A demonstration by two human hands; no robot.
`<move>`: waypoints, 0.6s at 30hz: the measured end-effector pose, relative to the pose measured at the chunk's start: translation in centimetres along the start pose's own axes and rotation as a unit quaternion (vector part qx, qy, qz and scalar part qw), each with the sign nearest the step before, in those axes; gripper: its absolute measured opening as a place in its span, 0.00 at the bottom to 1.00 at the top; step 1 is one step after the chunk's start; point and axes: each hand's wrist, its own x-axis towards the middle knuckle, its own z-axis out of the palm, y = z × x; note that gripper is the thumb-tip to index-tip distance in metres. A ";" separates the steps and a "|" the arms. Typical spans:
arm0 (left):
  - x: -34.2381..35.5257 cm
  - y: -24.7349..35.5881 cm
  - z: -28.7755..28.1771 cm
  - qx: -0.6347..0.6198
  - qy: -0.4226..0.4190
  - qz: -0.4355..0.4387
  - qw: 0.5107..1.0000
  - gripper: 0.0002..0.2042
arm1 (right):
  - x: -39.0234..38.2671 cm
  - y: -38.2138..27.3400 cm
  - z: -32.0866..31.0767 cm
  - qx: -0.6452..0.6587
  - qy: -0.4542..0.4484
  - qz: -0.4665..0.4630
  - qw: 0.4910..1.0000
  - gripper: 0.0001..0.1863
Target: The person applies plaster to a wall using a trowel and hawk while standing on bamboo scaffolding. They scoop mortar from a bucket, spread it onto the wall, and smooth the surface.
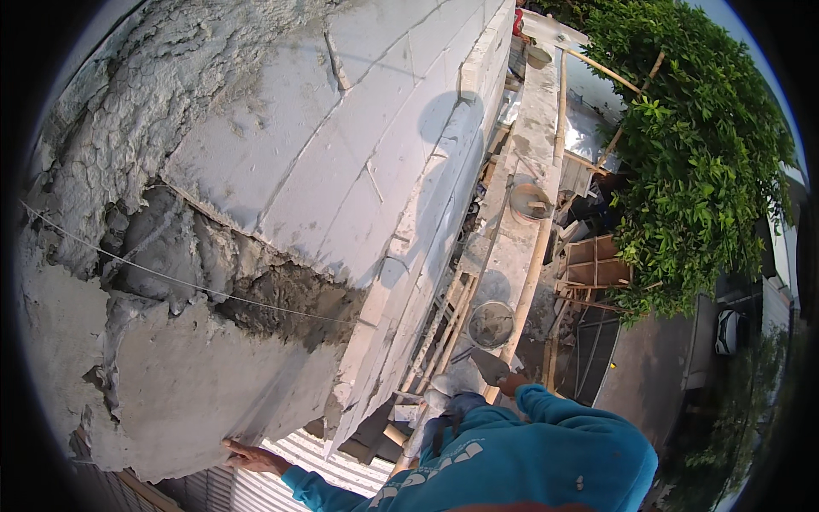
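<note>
My left hand (254, 458) is stretched out at the lower edge of the rough grey plastered wall (213, 384), fingers extended and apart, the fingertips at or very near its surface. My right hand (512, 384) is closed around the handle of a trowel (489, 367), whose grey blade points toward the wall side. Just beyond the blade, a round bucket (471, 328) of grey mortar stands on the scaffold planks (503, 282). Dark, wet-looking mortar (294, 294) fills part of a hollow between the plastered patch and the pale block wall (341, 171). The handle itself is hidden by my fingers.
A thin string (153, 271) runs across the hollow. Farther along the planks sits a second bucket (516, 205) with something inside. Bamboo poles (533, 290) edge the walkway, with a drop to the road (648, 367) on the right. Corrugated sheeting (264, 491) lies below my left arm.
</note>
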 end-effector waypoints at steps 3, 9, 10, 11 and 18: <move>2.6 -7.2 -2.1 0.038 -0.073 0.121 0.989 0.44 | 0.2 -1.1 1.1 0.012 0.018 -0.054 0.998 0.33; -1.8 3.0 -3.5 -0.022 0.078 -0.005 0.997 0.48 | -4.4 -4.8 -2.4 0.037 -0.003 -0.009 0.999 0.33; -1.5 2.0 -4.2 -0.027 0.087 0.025 0.995 0.44 | -4.3 -4.4 -2.0 0.040 0.019 -0.017 0.999 0.34; -1.3 1.2 -4.9 -0.009 0.111 0.058 0.992 0.41 | -4.0 -4.0 -1.4 0.030 0.048 -0.026 0.998 0.34; -0.6 11.6 -10.6 -0.094 0.284 0.256 0.919 0.27 | -1.9 -1.5 0.6 0.033 0.072 0.013 0.997 0.32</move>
